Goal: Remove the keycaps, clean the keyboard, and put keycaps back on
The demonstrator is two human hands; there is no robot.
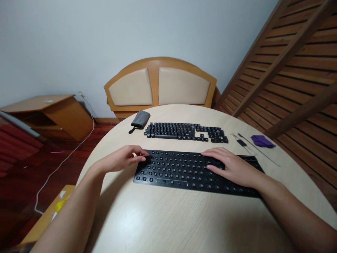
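A black keyboard base (pixel 171 170) with its keycaps off lies flat on the round table in front of me. At its upper left corner is my left hand (pixel 126 156), fingers slightly bent and thumb apart from them, with nothing visible between them. My right hand (pixel 228 165) lies over the right part of the base, its fingers stretched out to the left and its palm covering some key positions. Beyond the base, loose black keycaps (pixel 168 130) sit laid out in keyboard order, with gaps near the arrow keys.
A grey pouch (pixel 140 119) lies left of the keycaps. To their right are a wire keycap puller (pixel 241 142), a thin rod (pixel 259 149) and a folded purple cloth (pixel 262 141). A wooden headboard (pixel 155 84) stands behind the table (pixel 158 218). A white cable (pixel 70 154) crosses the floor.
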